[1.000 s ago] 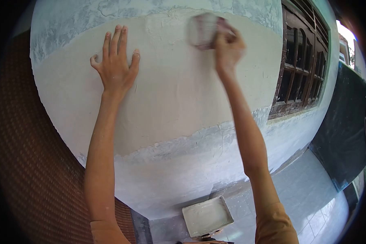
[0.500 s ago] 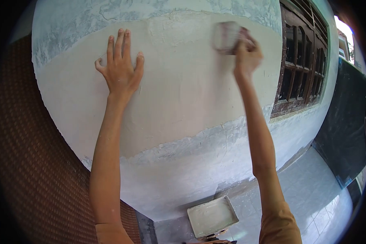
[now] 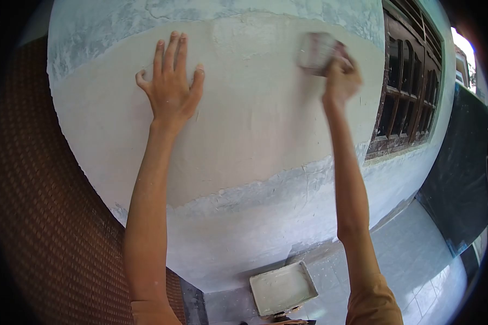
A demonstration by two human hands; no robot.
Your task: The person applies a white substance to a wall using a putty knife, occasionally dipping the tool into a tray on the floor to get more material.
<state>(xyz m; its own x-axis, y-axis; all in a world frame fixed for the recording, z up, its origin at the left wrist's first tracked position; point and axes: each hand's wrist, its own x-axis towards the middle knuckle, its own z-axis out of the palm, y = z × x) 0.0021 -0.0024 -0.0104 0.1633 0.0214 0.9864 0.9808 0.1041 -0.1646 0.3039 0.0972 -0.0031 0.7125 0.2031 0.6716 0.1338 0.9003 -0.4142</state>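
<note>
Nearest me, my two forearms reach up from the bottom of the view, and my left hand (image 3: 172,92) lies on the wall (image 3: 211,244) with its fingers spread, holding nothing. My right hand (image 3: 341,84) pinches the right-hand side of a flat tool (image 3: 315,51) between thumb and fingers, though blur hides the exact finger placement. The tool is high on the right part of a pale smooth band (image 3: 244,124) — against the wall or just off it, I can't tell which. Its free edge points left, away from the hand, and its long axis, counting the held part, seems to run sideways with a slight drop to the right; the plate alone looks too square and smeared for me to call. I judge the broad middle band well covered and mostly even, with a rougher patch (image 3: 241,35) near its top, while mottled blue-grey wall shows above it and below its ragged lower edge. Lower down, on the floor (image 3: 385,254), sits a tray (image 3: 310,278) with pale material inside. Farther off to the right are the wooden window (image 3: 401,103) and, beyond it, a dark panel (image 3: 455,168)
</note>
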